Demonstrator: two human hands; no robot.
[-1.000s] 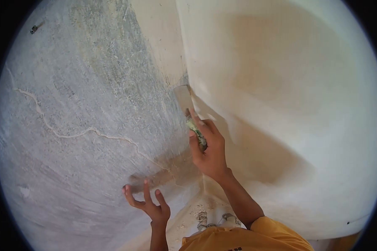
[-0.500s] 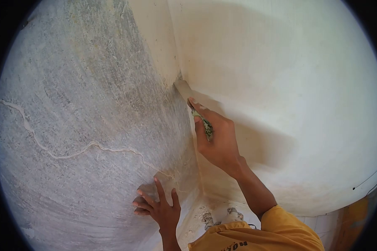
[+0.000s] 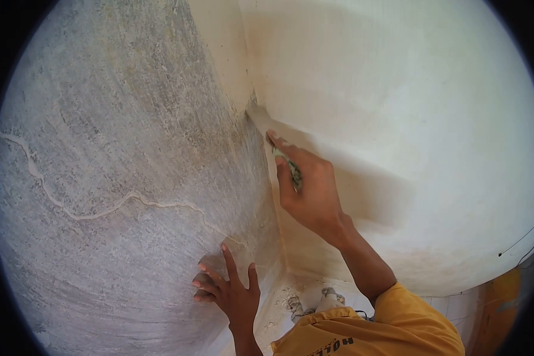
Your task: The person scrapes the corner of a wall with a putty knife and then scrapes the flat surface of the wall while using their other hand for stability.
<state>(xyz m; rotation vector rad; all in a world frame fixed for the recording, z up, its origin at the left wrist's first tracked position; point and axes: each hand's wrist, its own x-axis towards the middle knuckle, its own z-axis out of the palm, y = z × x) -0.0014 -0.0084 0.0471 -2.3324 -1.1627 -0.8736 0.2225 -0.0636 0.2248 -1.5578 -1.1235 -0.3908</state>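
My right hand (image 3: 311, 187) is wrapped round the handle of a putty knife (image 3: 258, 118), index finger stretched along the blade. The blade's end touches the corner where the two walls meet, on the edge of the rough grey wall (image 3: 118, 118). Much of the handle is hidden in my fingers. Lower down, my left hand (image 3: 234, 291) is spread with its fingertips at the grey wall, just below the end of a wavy, filled crack line (image 3: 107, 210). It holds nothing.
A smooth pale wall (image 3: 433, 130) rises on the right, with my arm's shadow on it. Crumbs of debris (image 3: 273, 320) lie on the floor by my feet (image 3: 329, 299). Thin cables (image 3: 519, 243) and an orange object (image 3: 495, 305) are at the right edge.
The putty knife and my right hand have shifted slightly up along the corner. My left hand stays spread against the wall; the view has moved a little.
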